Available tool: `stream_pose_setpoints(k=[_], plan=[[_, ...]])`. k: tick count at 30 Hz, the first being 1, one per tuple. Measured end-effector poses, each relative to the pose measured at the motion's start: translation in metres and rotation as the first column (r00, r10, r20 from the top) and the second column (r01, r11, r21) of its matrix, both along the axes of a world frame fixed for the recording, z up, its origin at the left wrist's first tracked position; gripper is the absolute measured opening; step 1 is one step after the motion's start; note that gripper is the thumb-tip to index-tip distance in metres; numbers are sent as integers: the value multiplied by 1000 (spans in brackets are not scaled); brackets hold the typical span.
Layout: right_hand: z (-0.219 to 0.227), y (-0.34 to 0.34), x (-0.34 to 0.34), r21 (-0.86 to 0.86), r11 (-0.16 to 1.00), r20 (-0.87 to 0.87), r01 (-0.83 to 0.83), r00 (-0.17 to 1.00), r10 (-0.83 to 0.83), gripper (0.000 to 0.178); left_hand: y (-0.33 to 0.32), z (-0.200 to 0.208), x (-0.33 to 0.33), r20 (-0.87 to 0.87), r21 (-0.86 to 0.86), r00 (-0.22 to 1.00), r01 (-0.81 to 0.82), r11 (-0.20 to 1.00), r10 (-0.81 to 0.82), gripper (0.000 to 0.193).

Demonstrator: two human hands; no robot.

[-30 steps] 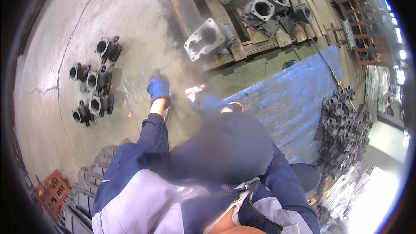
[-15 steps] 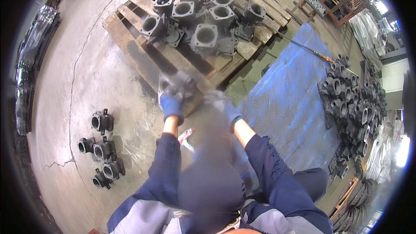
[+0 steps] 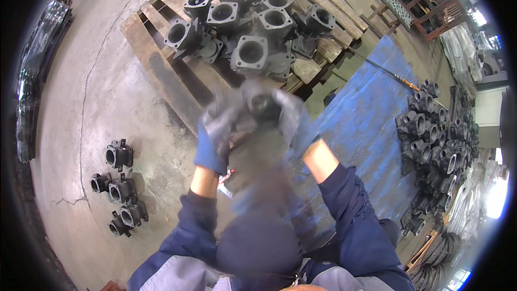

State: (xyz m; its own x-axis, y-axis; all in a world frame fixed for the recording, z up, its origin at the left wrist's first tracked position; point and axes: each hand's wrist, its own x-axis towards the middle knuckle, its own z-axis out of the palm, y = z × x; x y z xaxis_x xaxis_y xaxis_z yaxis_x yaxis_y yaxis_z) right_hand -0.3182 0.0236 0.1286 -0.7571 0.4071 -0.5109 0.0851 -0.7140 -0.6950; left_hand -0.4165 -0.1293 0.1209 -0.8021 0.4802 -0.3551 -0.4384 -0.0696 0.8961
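A dark metal casting [image 3: 260,102] with a round opening is raised at the near edge of the wooden pallet [image 3: 156,73], smeared by motion. My left hand [image 3: 216,132], in a grey and blue glove, grips its left side. The gloved right hand [image 3: 295,121] is closed round the right side. Just beyond stand several grey flanged castings [image 3: 252,54] with round bores, grouped upright on the pallet slats. Glove and blur hide the finger detail.
Several black castings [image 3: 121,189] rest on the concrete at left. A blue board [image 3: 361,129] lies at right, beside a heap of dark castings [image 3: 431,129]. A hose-like rod [image 3: 385,70] crosses its far end. A small red-and-white item [image 3: 225,184] lies below my left wrist.
The casting has been lifted from the pallet's near corner and moved right, now between both hands. My right hand has come up and closed on its right side.
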Motion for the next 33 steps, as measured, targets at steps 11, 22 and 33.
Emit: stream_pose_setpoints(k=[11, 22, 33], plan=[[99, 155, 7, 976, -194, -130, 102, 982, -134, 24, 213, 17, -213, -779, -220, 580, 106, 970, -240, 32], [-38, 40, 404, 385, 278, 846, -880, 457, 273, 34, 137, -61, -92, -852, -343, 515, -417, 842, -92, 44], [44, -51, 394, 388, 810, 674, -440, 735, 76, 28, 150, 23, 208, -802, -589, -499, 572, 571, -328, 28]])
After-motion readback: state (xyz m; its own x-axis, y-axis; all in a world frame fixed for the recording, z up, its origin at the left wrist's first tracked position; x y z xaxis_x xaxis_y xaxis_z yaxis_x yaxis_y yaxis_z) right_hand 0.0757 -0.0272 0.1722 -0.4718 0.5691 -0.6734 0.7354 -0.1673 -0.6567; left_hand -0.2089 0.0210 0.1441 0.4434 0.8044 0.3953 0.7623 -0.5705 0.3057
